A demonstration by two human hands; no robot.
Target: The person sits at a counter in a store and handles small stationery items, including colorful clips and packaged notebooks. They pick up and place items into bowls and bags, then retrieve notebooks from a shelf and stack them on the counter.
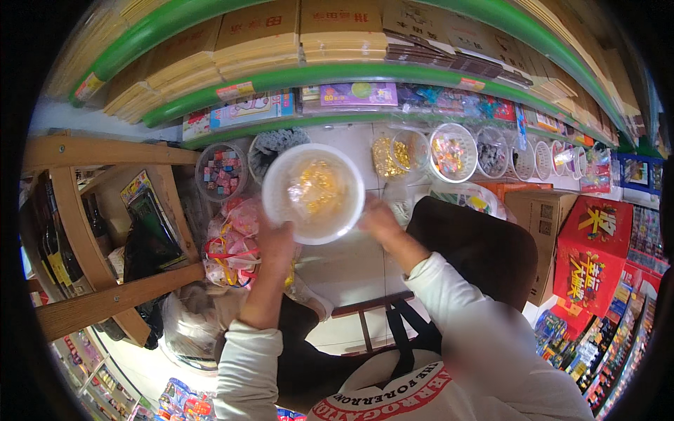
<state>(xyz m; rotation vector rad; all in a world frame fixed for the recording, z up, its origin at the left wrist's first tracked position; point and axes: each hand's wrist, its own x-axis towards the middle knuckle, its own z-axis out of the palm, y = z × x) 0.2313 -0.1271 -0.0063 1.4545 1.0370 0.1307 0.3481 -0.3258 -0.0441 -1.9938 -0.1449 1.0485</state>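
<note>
A round white plastic basket (268, 194) with gold and clear shiny wrapped pieces (316, 189) in its bottom is held up before me. My left hand (277, 237) grips its lower left rim. At its right edge is my right hand (380, 216), blurred, with the fingers close to the rim; whether they touch it cannot be told. Behind the basket, partly hidden, stands a tub of grey fluffy material (279, 139). A clear tub of pink and blue cubes (221, 172) stands to the left, above a bag of pink items with ribbons (231, 247).
Green-edged shelves (342, 73) with stacked paper notebooks run across the back. Below them stand a pile of gold pieces (388, 158), a white basket of colourful pieces (454, 152) and more tubs. A wooden rack (121, 294) is at left; a dark stool (474, 247), cardboard box (542, 237) and red box (590, 258) at right.
</note>
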